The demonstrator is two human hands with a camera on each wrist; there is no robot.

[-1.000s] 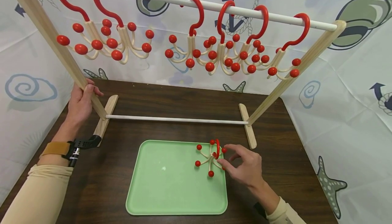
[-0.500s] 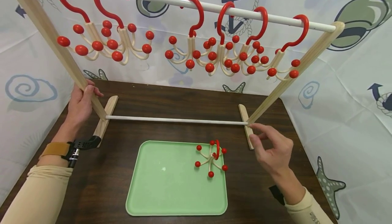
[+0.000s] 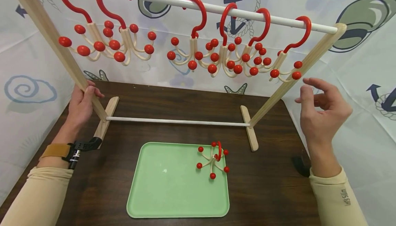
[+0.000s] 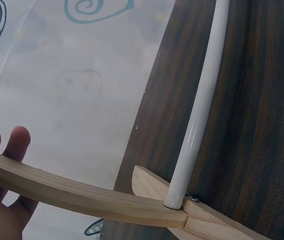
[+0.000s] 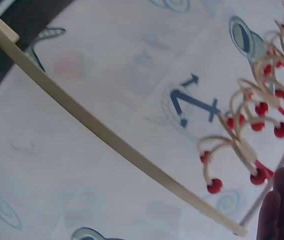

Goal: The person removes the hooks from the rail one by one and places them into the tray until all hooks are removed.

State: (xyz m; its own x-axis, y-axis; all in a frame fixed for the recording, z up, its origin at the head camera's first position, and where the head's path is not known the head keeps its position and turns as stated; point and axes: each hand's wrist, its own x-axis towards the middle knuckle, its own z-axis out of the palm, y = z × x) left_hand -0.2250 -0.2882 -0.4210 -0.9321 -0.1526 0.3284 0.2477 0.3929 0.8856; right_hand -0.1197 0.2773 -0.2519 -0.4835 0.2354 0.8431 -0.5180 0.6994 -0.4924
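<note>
My left hand [image 3: 81,104] grips the left wooden post [image 3: 52,45] of a rack low down; in the left wrist view its fingers show on both sides of that post [image 4: 77,192]. Out to the right, my right hand [image 3: 325,111] is raised beside the right post [image 3: 270,99], its fingers loosely bent around nothing. Several hangers with red hooks and red ball-tipped arms, one of them the rightmost hanger [image 3: 279,61], hang from the white top rod [image 3: 170,0]. Another such hanger [image 3: 212,159] stands hook up on the green tray [image 3: 173,195].
A white lower bar [image 3: 179,120] joins the rack's wooden feet, the left foot [image 3: 103,128] and right foot [image 3: 251,133]. All stand on a dark wooden table [image 3: 269,181]. Behind and at the sides hangs a white sea-patterned cloth [image 3: 371,150].
My right hand has moved from beside the hanger on the tray, up and right past the right post, carrying nothing. The left hand keeps its grip on the left post.
</note>
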